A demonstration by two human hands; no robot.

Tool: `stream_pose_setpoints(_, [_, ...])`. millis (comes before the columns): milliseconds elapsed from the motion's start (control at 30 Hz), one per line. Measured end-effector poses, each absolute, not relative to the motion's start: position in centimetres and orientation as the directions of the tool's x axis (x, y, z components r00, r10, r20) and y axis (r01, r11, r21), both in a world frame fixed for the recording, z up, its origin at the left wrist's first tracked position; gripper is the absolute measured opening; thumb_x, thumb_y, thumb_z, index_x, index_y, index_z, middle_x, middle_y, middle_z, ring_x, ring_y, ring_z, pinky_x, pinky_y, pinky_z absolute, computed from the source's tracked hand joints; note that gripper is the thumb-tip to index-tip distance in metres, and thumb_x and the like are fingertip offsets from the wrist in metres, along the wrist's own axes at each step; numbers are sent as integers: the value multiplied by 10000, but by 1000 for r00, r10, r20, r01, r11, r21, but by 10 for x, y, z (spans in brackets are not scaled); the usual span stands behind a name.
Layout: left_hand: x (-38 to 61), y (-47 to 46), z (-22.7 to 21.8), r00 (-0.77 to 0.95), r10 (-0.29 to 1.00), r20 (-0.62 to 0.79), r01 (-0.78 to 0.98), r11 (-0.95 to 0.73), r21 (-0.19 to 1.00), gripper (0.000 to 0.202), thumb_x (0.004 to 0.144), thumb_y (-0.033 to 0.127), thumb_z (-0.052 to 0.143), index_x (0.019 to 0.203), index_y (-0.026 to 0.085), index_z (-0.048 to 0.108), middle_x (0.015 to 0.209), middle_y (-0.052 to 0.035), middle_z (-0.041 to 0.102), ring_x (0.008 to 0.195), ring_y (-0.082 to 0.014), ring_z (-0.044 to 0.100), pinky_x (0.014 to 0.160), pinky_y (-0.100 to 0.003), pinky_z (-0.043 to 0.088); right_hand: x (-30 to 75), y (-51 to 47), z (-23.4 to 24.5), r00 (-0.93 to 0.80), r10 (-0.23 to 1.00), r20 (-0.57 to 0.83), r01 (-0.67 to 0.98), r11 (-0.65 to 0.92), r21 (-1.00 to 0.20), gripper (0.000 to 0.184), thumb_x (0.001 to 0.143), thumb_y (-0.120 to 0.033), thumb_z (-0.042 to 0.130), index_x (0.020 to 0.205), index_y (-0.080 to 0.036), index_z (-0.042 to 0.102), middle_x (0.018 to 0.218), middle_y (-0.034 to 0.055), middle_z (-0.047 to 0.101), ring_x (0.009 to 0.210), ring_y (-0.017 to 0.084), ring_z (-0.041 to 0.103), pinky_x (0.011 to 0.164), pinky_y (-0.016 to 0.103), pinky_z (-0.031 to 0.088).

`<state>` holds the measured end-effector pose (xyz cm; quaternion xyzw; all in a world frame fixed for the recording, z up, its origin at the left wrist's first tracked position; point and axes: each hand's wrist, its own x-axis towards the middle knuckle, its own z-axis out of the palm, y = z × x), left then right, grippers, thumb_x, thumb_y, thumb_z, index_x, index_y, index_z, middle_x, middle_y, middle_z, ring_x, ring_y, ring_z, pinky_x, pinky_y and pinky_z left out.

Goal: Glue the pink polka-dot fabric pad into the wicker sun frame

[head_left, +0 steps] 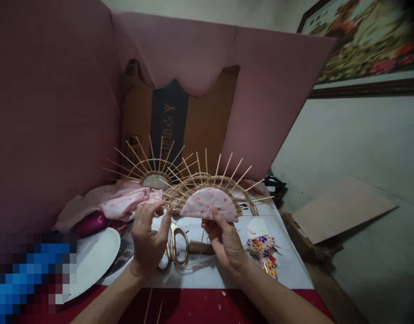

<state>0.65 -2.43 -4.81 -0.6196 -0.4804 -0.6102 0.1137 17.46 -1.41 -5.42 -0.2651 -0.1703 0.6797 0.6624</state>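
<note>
Right up front, we are looking at a red strip (pixel 190 310) along the near edge of the table, with two thin sticks (pixel 148 306) lying across it. To our left, a white rounded panel (pixel 99 261) is sloping over that edge. Now we are coming to the hands! Our left hand (pixel 149 238) is hovering by the left end of the weave, thumb and forefinger drawn narrow; whether they are pinching a strand, we cannot tell. Our right hand (pixel 227 243) is gripping the half-round woven piece (pixel 209 202) at its flat lower edge, thumb pressing on the pink spotted fabric. We are holding that piece above the white sheet (pixel 288 265), its pale sticks fanning upward through the curved weave. Below and between the hands, gold-handled scissors (pixel 174 247) are lying beside a brown strip (pixel 200 247). Over to the right, flowered fabric scraps (pixel 261 245) are sitting bunched up. Farther back on the left, we are spotting crumpled pink spotted cloth (pixel 126 204), and just behind it a second woven fan (pixel 156 182) is standing with its sticks spread. Beyond, torn cardboard (pixel 207 121) is leaning against a pink panel (pixel 261 99), while a framed picture (pixel 369 49) is hanging at upper right.
</note>
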Motion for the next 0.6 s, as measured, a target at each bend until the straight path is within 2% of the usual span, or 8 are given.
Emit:
stream_pose_setpoints(100, [-3,-19,-45,-145,404,903,857,-404,318,239,786,200,640,1016,144,602,765,-51,582,758,-213,513,757,-378,407,173,-17,-57,-16,995,-101,-788,-75,-611,257,624,-220,812,810,-162,645,687,-20,673,614,113,614,583,230,519])
stream_pose_setpoints(233, [-10,-16,-45,-102,429,898,932,-275,237,185,796,272,633,950,170,647,757,-60,622,775,-240,521,755,-387,382,171,-20,-59,-41,997,-67,-748,-75,-660,224,657,-212,790,821,-163,646,713,-15,679,619,116,616,587,234,519])
stream_pose_setpoints(367, [-9,-19,-42,-96,452,887,958,-200,206,112,789,299,633,831,206,680,714,-52,624,765,-252,503,737,-384,345,169,-24,-57,-42,998,-39,-710,-57,-702,198,661,-213,786,800,-169,652,693,-21,672,599,118,610,567,238,514])
stream_pose_setpoints(600, [-8,-21,-41,-121,452,884,952,-198,231,99,793,267,625,741,207,683,693,-50,627,739,-243,491,728,-387,342,167,-26,-59,-59,996,-72,-712,-92,-696,249,640,-213,799,827,-170,640,695,-19,667,602,120,613,559,235,511])
